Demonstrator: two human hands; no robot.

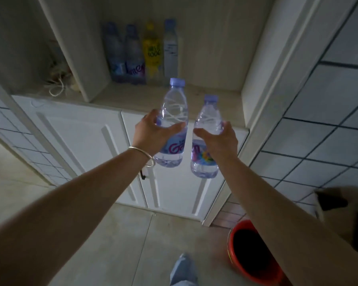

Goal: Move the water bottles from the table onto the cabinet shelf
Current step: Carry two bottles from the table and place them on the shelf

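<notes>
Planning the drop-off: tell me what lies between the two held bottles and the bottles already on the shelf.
Head view: only bare shelf separates the left-hand bottle and right-hand bottle from the shelved bottles.

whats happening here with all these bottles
A person stands before a white cabinet, holding a water bottle in each hand. The left hand grips one bottle and the right hand grips the other bottle, both held upright in the air in front of the open shelf. Four bottles already stand in a row at the back of that shelf. A red bucket sits on the floor to the right.
</notes>
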